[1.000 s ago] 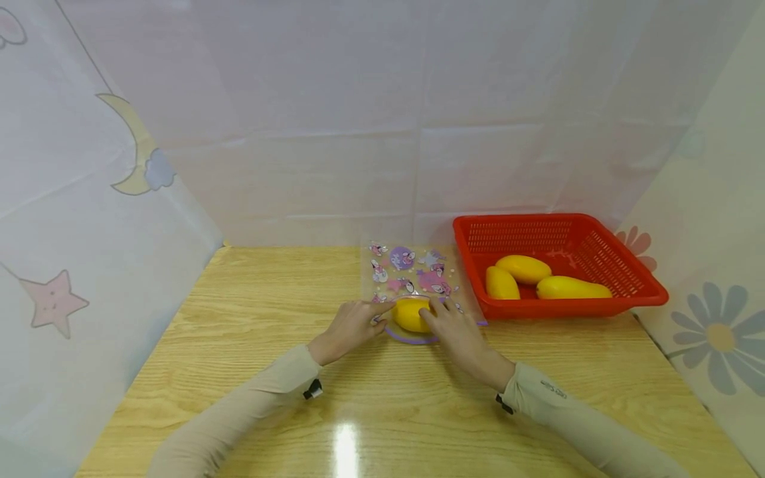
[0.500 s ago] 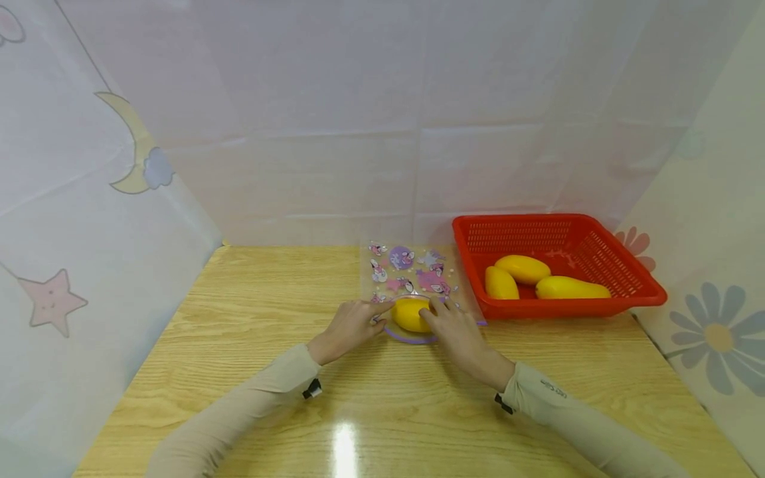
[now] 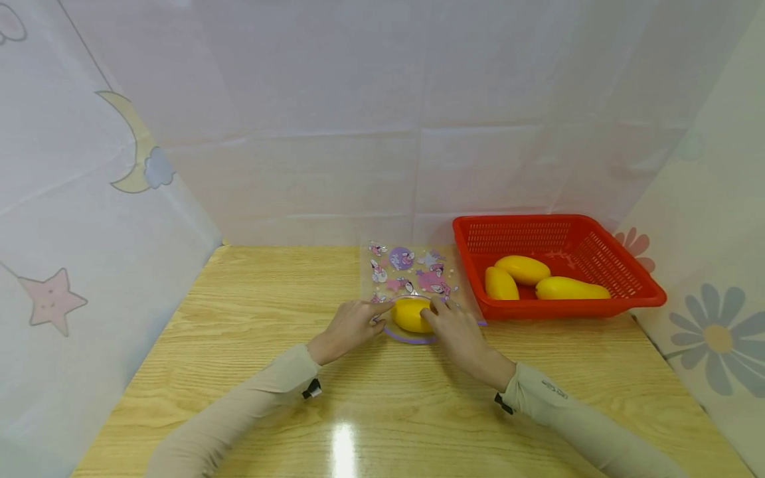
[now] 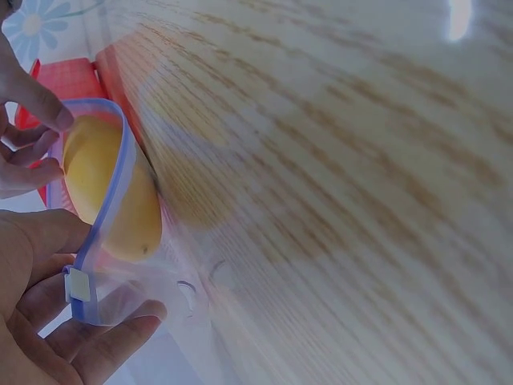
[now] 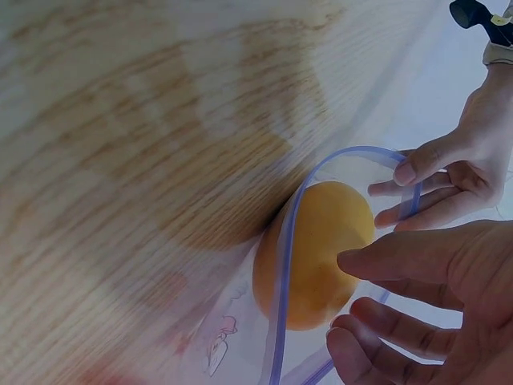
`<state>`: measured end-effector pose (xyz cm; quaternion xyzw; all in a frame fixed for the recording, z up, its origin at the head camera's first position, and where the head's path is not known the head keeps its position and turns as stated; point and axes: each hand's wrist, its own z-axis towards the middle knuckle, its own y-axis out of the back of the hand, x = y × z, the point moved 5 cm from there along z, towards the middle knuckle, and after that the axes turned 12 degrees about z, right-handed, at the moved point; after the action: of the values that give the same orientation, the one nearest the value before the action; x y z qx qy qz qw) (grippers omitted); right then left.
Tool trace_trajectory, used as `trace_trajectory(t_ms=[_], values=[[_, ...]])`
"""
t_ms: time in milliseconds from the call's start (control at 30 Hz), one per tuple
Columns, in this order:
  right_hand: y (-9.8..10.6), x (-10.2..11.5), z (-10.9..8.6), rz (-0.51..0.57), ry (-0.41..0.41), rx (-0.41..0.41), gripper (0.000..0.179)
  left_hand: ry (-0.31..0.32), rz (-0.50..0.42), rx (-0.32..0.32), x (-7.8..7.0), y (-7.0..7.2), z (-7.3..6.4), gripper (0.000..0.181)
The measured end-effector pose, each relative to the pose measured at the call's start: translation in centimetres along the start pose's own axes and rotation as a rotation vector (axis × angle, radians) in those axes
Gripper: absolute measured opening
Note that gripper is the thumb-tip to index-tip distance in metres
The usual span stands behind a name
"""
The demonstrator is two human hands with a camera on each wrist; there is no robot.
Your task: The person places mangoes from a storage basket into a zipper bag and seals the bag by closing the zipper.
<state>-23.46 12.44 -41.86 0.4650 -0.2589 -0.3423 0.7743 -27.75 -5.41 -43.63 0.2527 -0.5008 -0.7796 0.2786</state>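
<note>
I wear long, pale beige sleeves: the left sleeve point(image 3: 251, 405) at seven o'clock in the head view, creased towards its lower end, the right sleeve point(image 3: 586, 418) at four o'clock. My right cuff bears a small dark marking point(image 3: 556, 389), too small to read. A black piece sits under each cuff, the left black piece point(image 3: 313, 389) with a whitish patch. My fingers point(image 5: 409, 258) are bare.
</note>
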Motion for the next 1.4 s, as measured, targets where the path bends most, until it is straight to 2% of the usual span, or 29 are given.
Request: trace_trajectory(t_ms=[333,1033,1400], values=[[0.4,0.0,0.1,0.021,-0.013,-0.021,0.026,-0.006,0.001,-0.017,0.0,0.0,0.0,0.038],[0.7,-0.3,0.0,0.069,-0.06,0.016,0.029,-0.009,0.0,-0.019,0.0,0.1,-0.1,0.037],[1.4,-0.3,-0.2,0.069,-0.073,0.01,0.031,-0.015,-0.015,-0.032,-0.1,0.3,0.0,0.037]])
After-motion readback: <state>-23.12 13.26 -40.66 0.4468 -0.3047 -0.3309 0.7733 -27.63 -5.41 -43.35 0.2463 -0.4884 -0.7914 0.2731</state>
